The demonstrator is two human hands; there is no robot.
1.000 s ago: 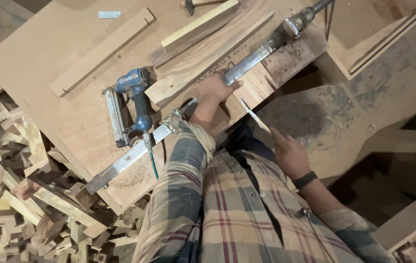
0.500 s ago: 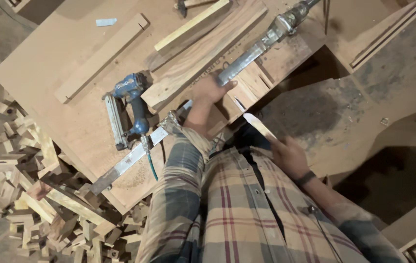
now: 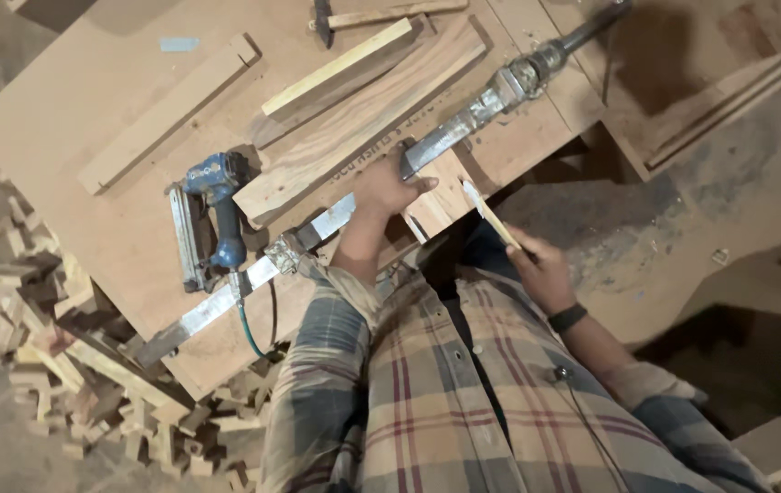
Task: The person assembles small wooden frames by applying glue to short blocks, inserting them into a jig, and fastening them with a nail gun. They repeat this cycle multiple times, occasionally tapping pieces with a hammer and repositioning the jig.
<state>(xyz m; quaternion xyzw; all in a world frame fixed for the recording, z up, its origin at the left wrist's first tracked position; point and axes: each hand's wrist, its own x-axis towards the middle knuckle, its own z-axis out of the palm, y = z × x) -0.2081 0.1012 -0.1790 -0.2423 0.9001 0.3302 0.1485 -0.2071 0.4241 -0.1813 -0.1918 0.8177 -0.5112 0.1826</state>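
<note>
Resting on the long grey metal bar clamp (image 3: 427, 151), the left hand (image 3: 389, 190) grips it; the right hand (image 3: 541, 269) pinches a thin pale wooden sliver (image 3: 489, 212) beside the brown plywood workbench (image 3: 89, 100).

I saw no packages, signs or screens. A small pale blue label or strip of tape (image 3: 179, 44) lay flat on the workbench (image 3: 89, 110) near its far left corner. Dark stencilled lettering (image 3: 381, 157) ran along the benchtop beside the long wooden plank (image 3: 363, 119).
</note>
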